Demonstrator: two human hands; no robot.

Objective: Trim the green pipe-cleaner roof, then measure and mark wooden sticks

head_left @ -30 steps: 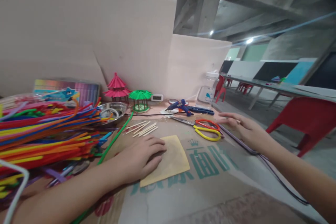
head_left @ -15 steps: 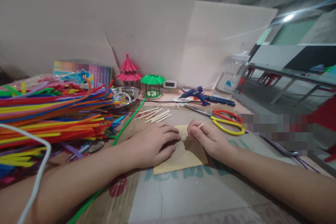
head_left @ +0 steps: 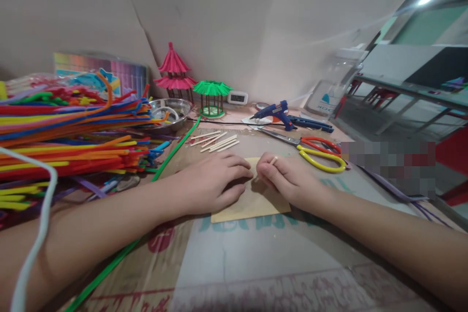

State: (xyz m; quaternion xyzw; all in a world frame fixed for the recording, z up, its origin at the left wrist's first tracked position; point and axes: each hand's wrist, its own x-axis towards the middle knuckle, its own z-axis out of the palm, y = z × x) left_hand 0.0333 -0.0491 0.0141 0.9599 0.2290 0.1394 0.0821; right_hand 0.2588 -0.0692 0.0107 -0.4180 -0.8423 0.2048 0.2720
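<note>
A square yellowish sheet, perhaps sandpaper, lies flat on the worktop. My left hand rests over its left side, palm down with the fingers stretched out, holding nothing. At the sheet's right side, my right hand is closed around a thin wooden stick. One end of the stick pokes out above the fingers, and its lower end is close to the sheet, just right of my left fingertips. Several similar pale wooden sticks lie loose beyond my left hand.
Bundles of coloured pipe cleaners fill the left. Toward the back stand a pink pagoda, a green-roofed pavilion, a metal bowl and a small clock. Further right are a glue gun, scissors and a clear jar.
My right hand has moved slightly left with the stick, nearer to my left fingertips. The left hand stays on the sheet. The camera view has tilted a little downward.
</note>
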